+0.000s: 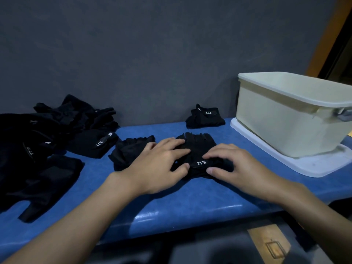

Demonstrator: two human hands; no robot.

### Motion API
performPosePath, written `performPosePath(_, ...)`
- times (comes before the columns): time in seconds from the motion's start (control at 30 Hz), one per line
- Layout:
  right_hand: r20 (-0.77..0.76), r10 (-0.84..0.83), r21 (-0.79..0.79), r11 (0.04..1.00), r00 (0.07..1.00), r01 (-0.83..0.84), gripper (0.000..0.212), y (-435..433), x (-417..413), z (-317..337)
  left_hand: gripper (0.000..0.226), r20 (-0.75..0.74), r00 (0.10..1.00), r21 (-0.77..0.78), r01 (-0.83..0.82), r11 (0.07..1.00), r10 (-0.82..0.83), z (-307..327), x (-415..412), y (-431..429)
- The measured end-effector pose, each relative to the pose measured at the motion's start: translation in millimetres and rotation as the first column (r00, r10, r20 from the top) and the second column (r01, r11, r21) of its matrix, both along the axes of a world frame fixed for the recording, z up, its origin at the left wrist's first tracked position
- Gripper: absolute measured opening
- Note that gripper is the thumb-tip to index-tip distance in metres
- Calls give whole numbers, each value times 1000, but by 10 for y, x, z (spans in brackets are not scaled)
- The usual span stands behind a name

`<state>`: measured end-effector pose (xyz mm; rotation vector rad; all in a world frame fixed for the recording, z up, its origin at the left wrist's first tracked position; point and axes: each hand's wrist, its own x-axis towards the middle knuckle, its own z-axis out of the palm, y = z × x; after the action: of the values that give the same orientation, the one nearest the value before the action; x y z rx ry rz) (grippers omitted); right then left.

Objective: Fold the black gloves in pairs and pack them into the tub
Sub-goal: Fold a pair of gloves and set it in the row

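White "5.11" lettering shows on the wrist strap of the black glove under the person's hands, and from where the person stands it reads upside down. The same "5.11" reads upright on a folded pair lying far back against the grey wall. It appears again, turned sideways, on another folded bundle to the left. A dimmer label in the loose pile of gloves at the far left is too dark to read.

The glove being worked lies flat on the blue tabletop. Its long axis runs near to far, with the short finger ends pointing at the wall and the cuff towards the person. The left hand lies palm down on the glove's left half, fingers fairly straight and pressing, the thumb just left of the lettering. The right hand rests on the cuff's right side with its fingers a little bent on top, the thumb along the near edge. It holds nothing closed in its grip. Both hands are spread wide and their fingertips nearly meet over the strap.

A second glove lies crumpled just left of the first, partly under the left wrist. The cream tub stands to the right, near the far edge, on a white lid, well apart from the hands. I cannot see inside it
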<state>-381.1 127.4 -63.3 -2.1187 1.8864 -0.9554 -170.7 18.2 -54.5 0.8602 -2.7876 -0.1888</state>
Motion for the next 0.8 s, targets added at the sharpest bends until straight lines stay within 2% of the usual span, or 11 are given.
performPosePath(0.17, 8, 52, 60, 997, 999, -52, 31, 24, -13, -5, 69, 37, 999, 43, -23, 999, 21, 13, -26, 40)
performPosePath(0.27, 55, 48, 51, 997, 997, -51, 36, 16, -22, 6, 60, 18, 999, 65, -38, 997, 37, 28, -62, 43)
performPosePath(0.37, 144, -71, -22, 997, 987, 75, 32, -94, -75, 11, 53, -83, 995, 43, -53, 998, 56, 51, -108, 24)
performPosePath(0.43, 207, -180, -17, 982, 962, 187, 33, -197, -137, 17, 54, -117, 991, 46, -58, 997, 63, 76, -135, 15)
performPosePath(0.53, 230, -254, 77, 967, 939, 243, 27, -324, -214, 0, 54, -34, 997, 31, -65, 997, 67, 78, -154, 3)
performPosePath(0.63, 130, -292, 168, 948, 947, 270, 20, -384, -224, -50, 57, 47, 997, -8, -68, 998, 68, 42, -157, -2)
performPosePath(0.7, 95, -297, 153, 948, 950, 280, 16, -409, -218, -52, 62, 62, 996, -25, -69, 997, 71, 33, -155, -10)
performPosePath(0.8, -46, -316, 135, 938, 948, 319, 28, -404, -189, -25, 77, 71, 995, -52, -67, 996, 71, 37, -144, -16)
